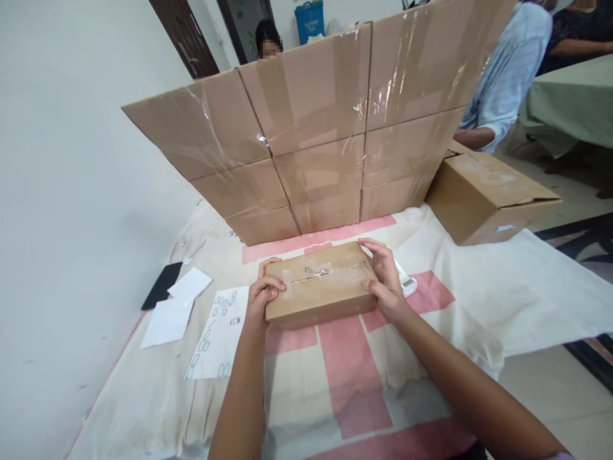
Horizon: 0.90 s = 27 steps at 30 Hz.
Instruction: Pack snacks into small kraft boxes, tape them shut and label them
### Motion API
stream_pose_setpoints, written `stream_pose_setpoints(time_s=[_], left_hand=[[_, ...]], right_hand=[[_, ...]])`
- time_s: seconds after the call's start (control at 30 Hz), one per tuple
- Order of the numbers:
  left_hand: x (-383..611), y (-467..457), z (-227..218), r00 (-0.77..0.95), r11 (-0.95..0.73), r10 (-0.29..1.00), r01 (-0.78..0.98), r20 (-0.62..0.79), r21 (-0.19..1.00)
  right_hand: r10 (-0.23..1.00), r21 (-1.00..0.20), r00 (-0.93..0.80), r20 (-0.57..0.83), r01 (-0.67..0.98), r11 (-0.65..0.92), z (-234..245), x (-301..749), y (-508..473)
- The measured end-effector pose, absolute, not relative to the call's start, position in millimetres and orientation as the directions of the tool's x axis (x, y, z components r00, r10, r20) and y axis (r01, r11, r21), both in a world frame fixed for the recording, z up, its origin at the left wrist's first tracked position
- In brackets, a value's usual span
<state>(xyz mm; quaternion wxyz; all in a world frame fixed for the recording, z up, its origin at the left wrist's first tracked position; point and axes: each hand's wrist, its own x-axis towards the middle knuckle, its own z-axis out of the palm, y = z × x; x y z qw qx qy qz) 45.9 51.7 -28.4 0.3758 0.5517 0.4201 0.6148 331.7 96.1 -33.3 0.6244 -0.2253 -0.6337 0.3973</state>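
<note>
A closed brown cardboard box (325, 287) with a taped seam and a small dark marking on top is between my two hands over the cloth. My left hand (264, 291) grips its left end, fingers curled over the top edge. At the opposite end, my right hand (384, 275) clasps the box with the thumb on the near corner and fingers along the far side. Just behind the right hand lies a white device (407, 281), partly hidden by it. A paper with small drawn shapes (218, 338) rests to the left of my left forearm.
A tall partition of taped cardboard (316, 172) rises behind the box. Blank white papers (167, 322) and a flat black object (161, 285) lie at the left by the wall. Another cardboard box (479, 198) sits at the right edge. People are beyond the partition.
</note>
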Motion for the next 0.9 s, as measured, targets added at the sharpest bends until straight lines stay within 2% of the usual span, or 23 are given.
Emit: stream_pose_setpoints(time_s=[0.2,0.3,0.37,0.43,0.53,0.6,0.67,0.77,0.9], left_hand=[[53,49,-26,-0.159,-0.327,0.933,0.008,0.324,0.945],[44,48,-21,-0.139,-0.39,0.902,0.141,0.408,0.91],[35,46,-8,-0.045,-0.501,0.832,0.367,0.553,0.784],[29,40,11,0.14,-0.589,0.744,0.598,0.653,0.544],[38,27,41,0.355,-0.587,0.733,0.76,0.579,0.277],[57,20,51,0.432,-0.559,0.757,0.817,0.491,0.143],[78,19,52,0.479,-0.538,0.763,0.843,0.433,0.016],[99,22,40,0.494,-0.509,0.763,0.857,0.416,-0.085],[91,31,29,0.491,-0.509,0.759,0.857,0.427,-0.08]], right_hand=[[0.819,-0.83,-0.153,0.554,-0.183,0.527,-30,331,94],[0.831,-0.844,-0.156,0.534,-0.157,0.513,-31,331,90],[0.837,-0.85,-0.153,0.525,-0.15,0.506,-29,339,90],[0.848,-0.856,-0.13,0.513,-0.145,0.495,-21,356,94],[0.902,-0.903,-0.061,0.428,-0.053,0.425,-2,393,111],[0.949,-0.947,-0.06,0.31,0.075,0.314,8,416,128],[0.979,-0.966,-0.131,0.159,0.186,0.181,10,432,145],[0.969,-0.964,-0.24,-0.061,0.266,0.005,-4,443,159],[0.926,-0.93,-0.309,-0.218,0.355,-0.1,-24,451,160]])
